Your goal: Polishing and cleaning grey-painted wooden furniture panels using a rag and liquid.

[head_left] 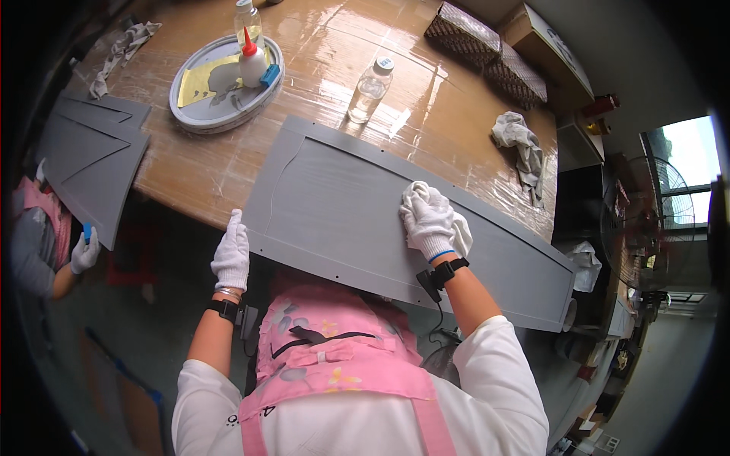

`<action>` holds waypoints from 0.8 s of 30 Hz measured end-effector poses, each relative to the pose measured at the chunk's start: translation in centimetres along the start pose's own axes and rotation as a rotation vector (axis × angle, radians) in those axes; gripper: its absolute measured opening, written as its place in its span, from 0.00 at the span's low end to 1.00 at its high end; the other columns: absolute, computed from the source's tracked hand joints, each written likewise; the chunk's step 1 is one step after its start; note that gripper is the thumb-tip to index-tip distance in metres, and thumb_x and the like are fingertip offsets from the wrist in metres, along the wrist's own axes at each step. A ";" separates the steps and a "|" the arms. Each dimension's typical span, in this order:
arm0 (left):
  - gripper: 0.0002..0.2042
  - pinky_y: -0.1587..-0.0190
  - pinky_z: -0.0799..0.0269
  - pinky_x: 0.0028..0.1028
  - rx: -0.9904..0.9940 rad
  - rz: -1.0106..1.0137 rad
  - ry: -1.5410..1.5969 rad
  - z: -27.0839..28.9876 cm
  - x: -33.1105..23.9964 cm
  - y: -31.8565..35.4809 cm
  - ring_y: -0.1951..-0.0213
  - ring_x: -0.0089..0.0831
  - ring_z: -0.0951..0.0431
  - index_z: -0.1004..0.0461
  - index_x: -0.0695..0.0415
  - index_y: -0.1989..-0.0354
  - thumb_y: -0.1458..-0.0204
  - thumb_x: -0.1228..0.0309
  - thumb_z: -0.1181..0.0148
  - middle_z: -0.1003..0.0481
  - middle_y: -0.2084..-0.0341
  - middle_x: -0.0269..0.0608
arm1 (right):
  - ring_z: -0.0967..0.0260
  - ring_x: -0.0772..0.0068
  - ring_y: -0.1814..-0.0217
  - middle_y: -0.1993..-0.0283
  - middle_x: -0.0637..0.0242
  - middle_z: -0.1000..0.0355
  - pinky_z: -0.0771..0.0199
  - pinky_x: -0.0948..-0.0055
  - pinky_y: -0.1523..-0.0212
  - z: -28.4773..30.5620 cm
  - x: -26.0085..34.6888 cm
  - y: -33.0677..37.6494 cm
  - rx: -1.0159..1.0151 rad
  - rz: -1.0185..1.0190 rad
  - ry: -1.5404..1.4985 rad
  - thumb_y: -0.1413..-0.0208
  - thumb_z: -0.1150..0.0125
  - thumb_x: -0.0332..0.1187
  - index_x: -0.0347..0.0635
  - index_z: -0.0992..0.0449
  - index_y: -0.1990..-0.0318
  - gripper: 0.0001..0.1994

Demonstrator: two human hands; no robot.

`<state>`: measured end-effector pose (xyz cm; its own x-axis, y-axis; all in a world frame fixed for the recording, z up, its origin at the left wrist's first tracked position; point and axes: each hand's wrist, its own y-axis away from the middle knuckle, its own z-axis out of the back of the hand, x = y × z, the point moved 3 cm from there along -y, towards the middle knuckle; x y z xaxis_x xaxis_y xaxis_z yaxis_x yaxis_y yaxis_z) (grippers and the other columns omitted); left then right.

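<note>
A long grey panel (342,205) with a raised border and small holes along its edges lies at a slant in front of me, partly over the table's near edge. My right hand (432,224), in a white knit glove, is closed on a bunched white cloth (461,232) and presses it to the panel's face. At the panel's left end my left hand (231,254), gloved too, holds the edge with its fingers together. Part of its grip is hidden.
Beyond the panel stand a clear bottle (370,91) and a round white lid (182,114) carrying a red-tipped squeeze bottle (253,64) and blue block (269,75). A rag (520,148) lies right. A co-worker's gloved hand (85,252) is near grey panels (99,159) at left.
</note>
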<state>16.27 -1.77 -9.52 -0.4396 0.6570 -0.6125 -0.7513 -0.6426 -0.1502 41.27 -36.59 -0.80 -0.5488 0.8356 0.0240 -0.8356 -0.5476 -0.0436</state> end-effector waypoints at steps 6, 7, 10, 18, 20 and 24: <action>0.22 0.66 0.28 0.45 0.037 0.003 -0.071 0.4 -0.4 -0.2 0.64 0.54 0.21 0.39 0.36 0.31 0.33 0.54 0.58 0.21 0.61 0.51 | 0.36 0.51 0.49 0.52 0.56 0.34 0.34 0.53 0.48 -1.0 5.7 -3.4 -0.128 0.274 -0.179 0.49 0.37 0.44 0.46 0.25 0.61 0.14; 0.22 0.65 0.27 0.45 0.076 0.061 -0.080 0.4 -0.4 -0.1 0.64 0.54 0.21 0.39 0.36 0.31 0.33 0.54 0.58 0.21 0.61 0.51 | 0.36 0.50 0.48 0.51 0.56 0.33 0.34 0.53 0.48 -0.5 3.7 -2.3 -0.160 0.203 -0.129 0.49 0.38 0.44 0.46 0.25 0.59 0.15; 0.22 0.64 0.27 0.45 0.114 0.124 -0.062 0.2 -0.1 0.0 0.63 0.53 0.21 0.39 0.36 0.31 0.33 0.54 0.57 0.21 0.61 0.51 | 0.35 0.48 0.48 0.50 0.56 0.33 0.33 0.51 0.48 0.7 -3.8 2.0 -0.097 -0.121 0.038 0.47 0.39 0.46 0.49 0.24 0.54 0.17; 0.22 0.62 0.27 0.47 0.069 0.075 0.056 -0.3 0.5 0.1 0.61 0.55 0.22 0.40 0.35 0.31 0.34 0.53 0.57 0.21 0.60 0.50 | 0.37 0.48 0.46 0.43 0.51 0.36 0.33 0.50 0.48 -2.6 3.8 -2.1 -0.197 -0.025 0.018 0.44 0.41 0.48 0.50 0.25 0.51 0.18; 0.22 0.62 0.27 0.47 0.077 0.078 0.025 -0.1 0.4 0.1 0.61 0.55 0.22 0.41 0.35 0.31 0.34 0.53 0.57 0.21 0.60 0.50 | 0.37 0.48 0.47 0.44 0.51 0.36 0.35 0.51 0.48 -2.7 8.8 -5.3 -0.190 0.048 -0.048 0.46 0.40 0.48 0.49 0.25 0.51 0.19; 0.22 0.63 0.26 0.46 0.045 0.032 -0.008 0.2 -0.2 0.2 0.63 0.54 0.21 0.40 0.35 0.31 0.34 0.55 0.56 0.21 0.61 0.49 | 0.36 0.47 0.48 0.47 0.54 0.35 0.34 0.49 0.49 -0.9 15.6 -4.0 -0.116 0.437 -0.291 0.50 0.34 0.45 0.51 0.24 0.54 0.17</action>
<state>16.07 -1.96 -9.25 -0.4672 0.6395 -0.6105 -0.7582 -0.6450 -0.0954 36.08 -21.34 -1.19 -0.8425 0.4750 0.2542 -0.5288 -0.8194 -0.2214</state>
